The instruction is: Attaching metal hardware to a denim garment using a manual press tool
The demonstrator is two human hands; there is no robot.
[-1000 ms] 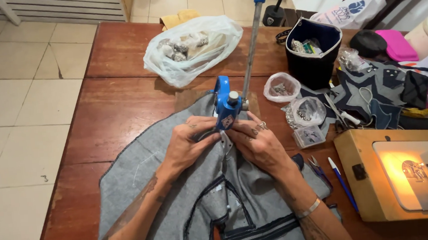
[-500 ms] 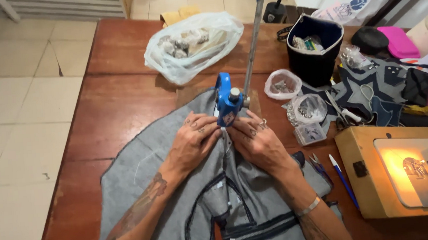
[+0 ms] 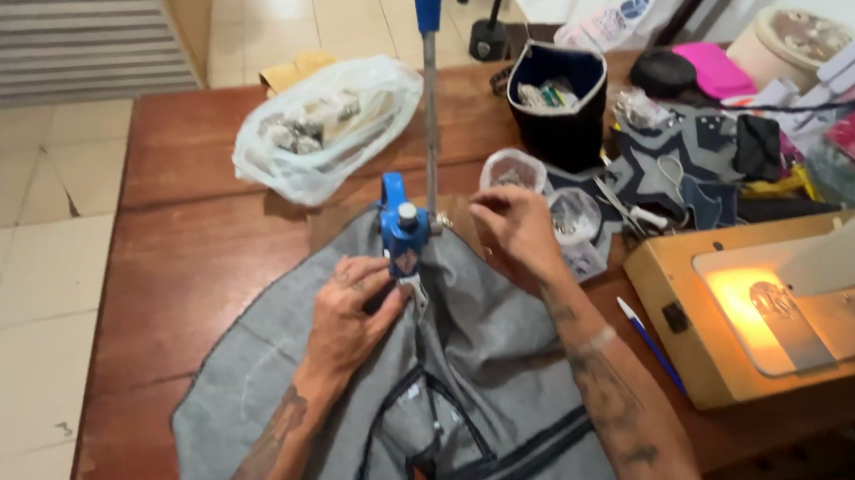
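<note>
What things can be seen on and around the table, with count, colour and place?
table: one, brown wood, fills the view
cloth: one, grey with dark trim, front centre
hand press: one, blue with long lever, on the cloth's far edge
plastic bag: one, clear, far centre
bin: one, dark, far right
small cups: two, clear, beside the bin
sewing machine: one, cream, right
pen: one, blue, by the machine
left hand: on the cloth, under the press
right hand: lifted, near the cups
</note>
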